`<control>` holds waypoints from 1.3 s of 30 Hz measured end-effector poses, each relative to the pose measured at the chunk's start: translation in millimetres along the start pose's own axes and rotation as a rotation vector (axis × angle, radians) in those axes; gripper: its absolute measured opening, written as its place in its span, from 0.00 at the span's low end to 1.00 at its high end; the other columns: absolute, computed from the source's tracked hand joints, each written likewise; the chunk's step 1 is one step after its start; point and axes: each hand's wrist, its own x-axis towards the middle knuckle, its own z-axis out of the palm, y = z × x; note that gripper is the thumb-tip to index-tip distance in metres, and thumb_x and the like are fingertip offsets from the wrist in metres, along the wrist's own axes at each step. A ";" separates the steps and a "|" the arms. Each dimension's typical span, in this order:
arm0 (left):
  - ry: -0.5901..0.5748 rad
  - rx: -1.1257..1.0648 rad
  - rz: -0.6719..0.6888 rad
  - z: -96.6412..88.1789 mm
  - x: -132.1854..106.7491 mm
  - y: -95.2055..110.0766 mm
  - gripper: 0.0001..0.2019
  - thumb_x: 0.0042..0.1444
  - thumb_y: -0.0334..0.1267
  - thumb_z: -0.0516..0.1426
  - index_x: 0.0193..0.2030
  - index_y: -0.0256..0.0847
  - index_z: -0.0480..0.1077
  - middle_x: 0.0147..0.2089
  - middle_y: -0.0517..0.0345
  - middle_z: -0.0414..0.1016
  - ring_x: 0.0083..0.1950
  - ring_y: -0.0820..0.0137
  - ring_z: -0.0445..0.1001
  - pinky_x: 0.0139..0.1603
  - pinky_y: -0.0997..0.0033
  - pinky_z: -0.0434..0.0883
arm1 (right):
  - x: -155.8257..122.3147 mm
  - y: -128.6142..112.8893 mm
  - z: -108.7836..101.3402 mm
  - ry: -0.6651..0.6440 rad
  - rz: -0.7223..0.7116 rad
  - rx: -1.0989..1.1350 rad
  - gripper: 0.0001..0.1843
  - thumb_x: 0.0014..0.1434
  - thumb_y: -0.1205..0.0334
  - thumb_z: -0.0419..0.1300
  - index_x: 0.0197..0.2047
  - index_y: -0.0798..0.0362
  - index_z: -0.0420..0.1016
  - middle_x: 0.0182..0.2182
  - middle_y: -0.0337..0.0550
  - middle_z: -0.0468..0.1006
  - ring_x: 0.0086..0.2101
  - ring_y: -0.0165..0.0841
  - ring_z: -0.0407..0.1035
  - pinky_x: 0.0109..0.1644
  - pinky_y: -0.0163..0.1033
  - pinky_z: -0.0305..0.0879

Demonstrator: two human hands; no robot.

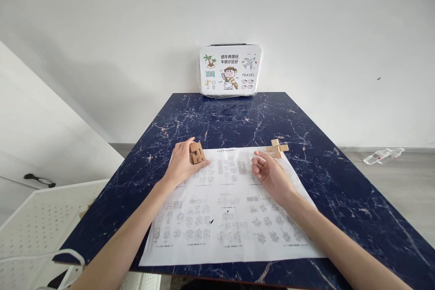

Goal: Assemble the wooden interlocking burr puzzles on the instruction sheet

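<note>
My left hand (181, 161) grips a brown wooden block puzzle (197, 153) from its left side, fingers behind it and thumb at its front right corner. Dark markings show on the near face of that puzzle. It is at the upper left edge of a white instruction sheet (234, 235) printed with rows of grey diagrams. Over the sheet's upper right part, my right hand (267, 170) is loosely curled, thumb uppermost, with nothing seen in it. Just beyond it, a pale wooden cross-shaped puzzle (277, 148) lies on the sheet's upper right corner.
A white case (231, 70) with cartoon prints stands at the far end of the dark blue marbled table (217, 120), against the wall. Beside the table at left is a white perforated surface (41, 208) with a white cable (50, 253). Clear plastic bottles (382, 156) lie on the floor at right.
</note>
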 end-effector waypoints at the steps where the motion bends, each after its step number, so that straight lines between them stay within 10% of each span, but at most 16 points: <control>1: -0.003 -0.005 -0.004 -0.2 -0.1 0.4 0.47 0.55 0.64 0.68 0.74 0.47 0.55 0.69 0.40 0.65 0.72 0.42 0.61 0.69 0.38 0.64 | -0.8 -0.1 0.9 -0.005 0.001 -0.002 0.18 0.57 0.49 0.73 0.33 0.48 0.69 0.29 0.38 0.71 0.24 0.30 0.62 0.24 0.39 0.61; 19: -0.297 -0.219 0.188 5.0 -17.9 45.0 0.50 0.48 0.64 0.72 0.72 0.51 0.58 0.67 0.44 0.67 0.70 0.44 0.65 0.68 0.39 0.68 | -10.3 10.5 10.5 -0.160 -0.089 -0.340 0.23 0.62 0.37 0.67 0.39 0.48 0.71 0.29 0.36 0.73 0.26 0.31 0.66 0.31 0.39 0.62; 39: -0.388 -0.257 0.123 -9.8 -16.0 43.5 0.52 0.46 0.63 0.73 0.74 0.53 0.57 0.73 0.44 0.62 0.74 0.42 0.60 0.70 0.37 0.66 | -16.3 5.3 15.4 -0.222 -0.150 -0.538 0.23 0.66 0.35 0.60 0.40 0.48 0.68 0.27 0.36 0.72 0.25 0.32 0.65 0.32 0.41 0.64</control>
